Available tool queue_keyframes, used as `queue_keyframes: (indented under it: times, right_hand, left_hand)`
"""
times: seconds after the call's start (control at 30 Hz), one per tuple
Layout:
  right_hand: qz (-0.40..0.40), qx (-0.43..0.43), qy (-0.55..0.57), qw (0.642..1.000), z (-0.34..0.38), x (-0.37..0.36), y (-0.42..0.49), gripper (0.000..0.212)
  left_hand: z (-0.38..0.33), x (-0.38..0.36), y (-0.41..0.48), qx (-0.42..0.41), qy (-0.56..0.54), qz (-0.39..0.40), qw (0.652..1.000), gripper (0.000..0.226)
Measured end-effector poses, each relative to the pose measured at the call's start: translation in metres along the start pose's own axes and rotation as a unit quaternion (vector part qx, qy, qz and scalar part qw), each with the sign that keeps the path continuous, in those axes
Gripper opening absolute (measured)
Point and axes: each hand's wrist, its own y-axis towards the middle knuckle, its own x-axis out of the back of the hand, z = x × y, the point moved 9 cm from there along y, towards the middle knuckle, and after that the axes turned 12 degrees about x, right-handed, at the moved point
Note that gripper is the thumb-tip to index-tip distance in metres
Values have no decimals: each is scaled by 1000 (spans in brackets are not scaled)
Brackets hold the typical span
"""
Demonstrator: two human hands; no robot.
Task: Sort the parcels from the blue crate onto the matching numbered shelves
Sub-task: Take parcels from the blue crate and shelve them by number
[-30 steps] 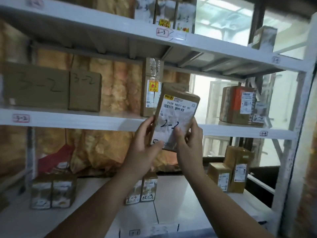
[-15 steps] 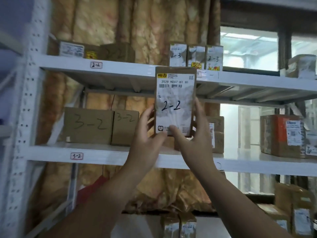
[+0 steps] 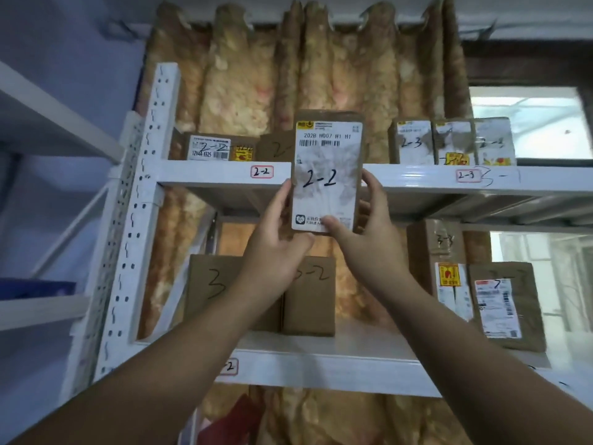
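I hold a brown parcel (image 3: 327,168) upright with a white label marked "2-2" facing me. My left hand (image 3: 276,239) grips its lower left edge and my right hand (image 3: 369,232) grips its lower right edge. The parcel is raised in front of the upper white shelf (image 3: 208,175), just right of that shelf's "2-2" tag (image 3: 262,172), and its top reaches above the shelf edge. Two parcels marked 2-2 (image 3: 208,147) stand on that shelf to the left. The blue crate is out of view.
Three parcels marked 2-3 (image 3: 414,142) stand on the same shelf above a "2-3" tag (image 3: 469,176). The shelf below (image 3: 321,370) carries brown boxes marked 3-2 (image 3: 211,284) and labelled parcels (image 3: 500,303) at the right. A white upright post (image 3: 138,200) bounds the left side.
The view has tilted upward and the parcel has risen from the middle shelf level to the upper shelf edge. Both hands keep the same grip on it.
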Motion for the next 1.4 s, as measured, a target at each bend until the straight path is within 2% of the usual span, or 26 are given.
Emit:
queue_keyframes:
  times: [0.17, 0.27, 0.37, 0.43, 0.53, 0.67, 0.77, 0.87, 1.03, 1.2, 1.33, 1.4]
  right_hand:
    - [-21, 9, 3, 1000, -8, -10, 48, 78]
    - [-38, 17, -24, 999, -20, -9, 80, 80]
    - [-61, 24, -55, 996, -33, 1, 110, 80]
    - [-68, 28, -75, 994, -41, 9, 127, 80]
    - [-51, 34, -119, 991, -56, 13, 152, 79]
    - [-38, 37, -184, 982, -79, 14, 182, 84]
    - [28, 16, -237, 971, -100, 7, 199, 90]
    - [85, 5, -262, 961, -114, 2, 210, 92]
    - [170, -29, -319, 932, -135, -6, 227, 78]
    - [206, -35, -375, 903, -146, -16, 236, 72]
    - [203, -38, -392, 897, -146, -13, 238, 71]
    - [209, -39, -401, 891, -145, -15, 239, 72]
  left_hand:
    - [-4, 4, 49, 3, 30, 16, 999, 86]
    - [-10, -1, 80, -13, 65, 21, 998, 78]
    - [-6, 1, 110, -16, 200, -30, 979, 62]
    - [-1, -2, 127, -39, 321, -50, 945, 58]
    - [1, -17, 154, -114, 480, -69, 867, 54]
    - [10, -36, 195, -117, 565, -70, 814, 52]
    - [19, -43, 222, -99, 634, -83, 763, 62]
    - [29, -43, 236, -89, 660, -97, 740, 65]
    - [28, -42, 241, -124, 644, -124, 745, 56]
    - [28, -38, 248, -127, 615, -100, 772, 60]
    - [26, -37, 250, -121, 583, -92, 798, 62]
    - [25, -36, 251, -116, 581, -94, 800, 64]
